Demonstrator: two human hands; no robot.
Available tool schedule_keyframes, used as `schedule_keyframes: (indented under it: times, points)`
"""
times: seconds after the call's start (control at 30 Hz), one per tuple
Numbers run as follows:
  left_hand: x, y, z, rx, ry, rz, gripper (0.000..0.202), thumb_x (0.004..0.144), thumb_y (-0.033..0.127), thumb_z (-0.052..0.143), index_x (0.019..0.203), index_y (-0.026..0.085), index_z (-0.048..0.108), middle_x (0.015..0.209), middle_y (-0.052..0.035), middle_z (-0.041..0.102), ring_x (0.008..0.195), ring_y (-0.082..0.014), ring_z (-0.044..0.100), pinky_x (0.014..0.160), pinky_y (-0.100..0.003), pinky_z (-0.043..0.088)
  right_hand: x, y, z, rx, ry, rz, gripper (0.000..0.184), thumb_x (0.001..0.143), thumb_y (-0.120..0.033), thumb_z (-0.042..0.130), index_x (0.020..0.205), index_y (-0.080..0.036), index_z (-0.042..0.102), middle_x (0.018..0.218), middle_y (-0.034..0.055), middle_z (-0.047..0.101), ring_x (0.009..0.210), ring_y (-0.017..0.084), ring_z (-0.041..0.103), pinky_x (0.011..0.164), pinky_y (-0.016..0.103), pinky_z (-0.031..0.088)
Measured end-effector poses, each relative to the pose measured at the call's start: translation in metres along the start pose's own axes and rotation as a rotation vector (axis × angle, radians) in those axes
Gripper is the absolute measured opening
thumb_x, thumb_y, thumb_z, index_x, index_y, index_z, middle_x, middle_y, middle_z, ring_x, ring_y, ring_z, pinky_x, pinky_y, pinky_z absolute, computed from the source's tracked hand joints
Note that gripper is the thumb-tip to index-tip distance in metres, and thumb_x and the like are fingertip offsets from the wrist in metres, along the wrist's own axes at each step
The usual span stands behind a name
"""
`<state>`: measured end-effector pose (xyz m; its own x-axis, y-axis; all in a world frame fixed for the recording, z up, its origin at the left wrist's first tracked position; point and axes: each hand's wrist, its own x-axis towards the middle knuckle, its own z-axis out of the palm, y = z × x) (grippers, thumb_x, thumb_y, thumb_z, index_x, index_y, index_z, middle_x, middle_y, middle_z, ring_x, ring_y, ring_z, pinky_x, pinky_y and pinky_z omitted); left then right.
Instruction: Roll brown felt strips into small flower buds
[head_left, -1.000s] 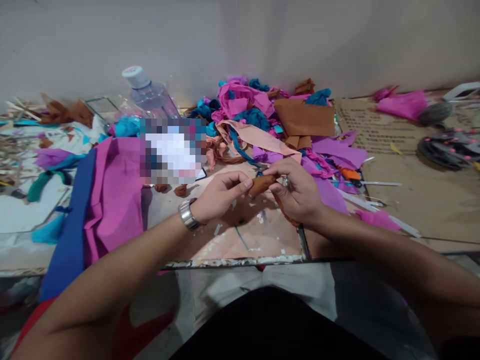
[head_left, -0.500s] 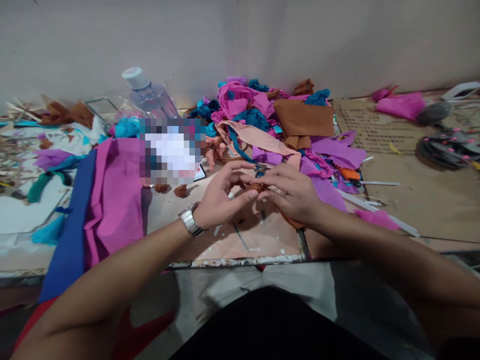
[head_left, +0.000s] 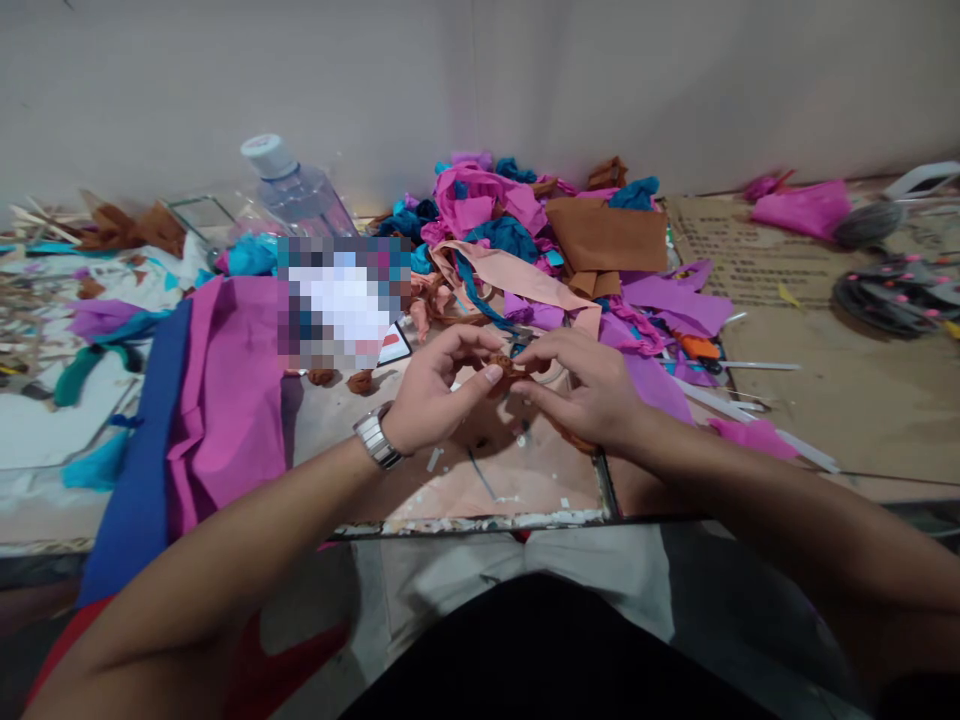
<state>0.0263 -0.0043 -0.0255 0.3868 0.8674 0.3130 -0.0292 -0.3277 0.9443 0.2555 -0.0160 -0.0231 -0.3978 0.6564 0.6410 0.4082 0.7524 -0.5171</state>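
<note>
Between my two hands is a small twisted piece of brown crepe paper [head_left: 502, 366]. My left hand [head_left: 442, 390] pinches its left side with thumb and fingers. From the right, my right hand [head_left: 589, 385] grips the paper's other side, and a brown strip hangs beneath that palm. Two small brown crepe paper rosettes [head_left: 361, 382] lie on the table to the left of my hands. Just behind my fingers sits a dark tool [head_left: 517, 345], partly hidden.
A pile of crumpled pink, blue, purple and brown paper [head_left: 517, 215] rises behind my hands. At the left are folded pink paper [head_left: 236, 390], a clear bottle [head_left: 300, 195] and green-handled pliers [head_left: 79, 375]. Cardboard [head_left: 810, 390] and a dark round pincushion-like object [head_left: 896, 295] are at right.
My fingers have shifted around the brown paper, and more of it shows between them. My right fingers have drawn back slightly from the left ones.
</note>
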Motion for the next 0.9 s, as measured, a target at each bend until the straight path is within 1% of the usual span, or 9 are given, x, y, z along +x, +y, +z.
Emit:
schedule_keyframes:
  times: [0.07,0.13,0.27,0.5,0.7,0.9]
  points:
    - [0.0,0.0006,-0.0007,0.029,0.002,-0.003,0.028,0.093,0.04,0.077,0.107,0.018,0.068,0.101,-0.0067,0.073,0.087,-0.016,0.071,0.083,-0.03,0.057,0.0005,-0.0011,0.0001,0.003,0.006,0.006,0.016,0.098,-0.038,0.072,0.103,-0.023,0.072,0.092,0.0044,0.076,0.084,0.02,0.068,0.081,0.037,0.053]
    - [-0.0001,-0.0003,-0.0015,0.048,-0.005,0.011,0.026,0.094,0.039,0.076,0.107,0.018,0.069,0.102,-0.0065,0.074,0.085,-0.0154,0.07,0.083,-0.03,0.057,0.0007,-0.001,0.0003,0.011,0.007,-0.002,0.013,0.098,-0.036,0.072,0.1,-0.023,0.072,0.09,0.0038,0.075,0.084,0.02,0.068,0.08,0.036,0.052]
    - [-0.0007,-0.004,-0.0033,0.088,-0.016,0.055,0.024,0.094,0.036,0.076,0.109,0.019,0.071,0.105,-0.0068,0.075,0.091,-0.0167,0.07,0.085,-0.03,0.056,0.001,-0.0008,0.0001,0.024,-0.001,0.007,0.009,0.097,-0.031,0.073,0.098,-0.022,0.073,0.087,0.0029,0.074,0.083,0.019,0.067,0.08,0.035,0.052]
    - [-0.0012,-0.0044,-0.0073,0.221,-0.065,0.106,0.024,0.094,0.035,0.074,0.112,0.019,0.074,0.109,-0.0084,0.076,0.1,-0.0207,0.07,0.093,-0.034,0.055,0.0024,-0.0049,-0.0011,0.035,-0.057,0.046,0.013,0.098,-0.032,0.069,0.091,-0.02,0.071,0.084,0.0033,0.072,0.078,0.017,0.065,0.076,0.034,0.05]
    - [-0.0014,-0.0031,-0.0067,0.246,-0.082,0.106,0.022,0.096,0.033,0.072,0.114,0.02,0.075,0.112,-0.0085,0.076,0.102,-0.0207,0.071,0.094,-0.034,0.055,0.0021,-0.004,-0.0006,0.035,-0.058,0.073,0.013,0.097,-0.031,0.069,0.089,-0.021,0.07,0.085,0.0035,0.072,0.079,0.018,0.065,0.076,0.034,0.05]
    - [-0.0018,-0.003,-0.0059,0.272,-0.078,0.083,0.025,0.097,0.034,0.071,0.117,0.021,0.076,0.114,-0.009,0.077,0.104,-0.0207,0.072,0.094,-0.034,0.056,0.0001,-0.0015,0.0005,0.023,-0.05,0.099,0.015,0.097,-0.034,0.07,0.09,-0.021,0.069,0.086,0.003,0.072,0.08,0.018,0.066,0.076,0.034,0.049]
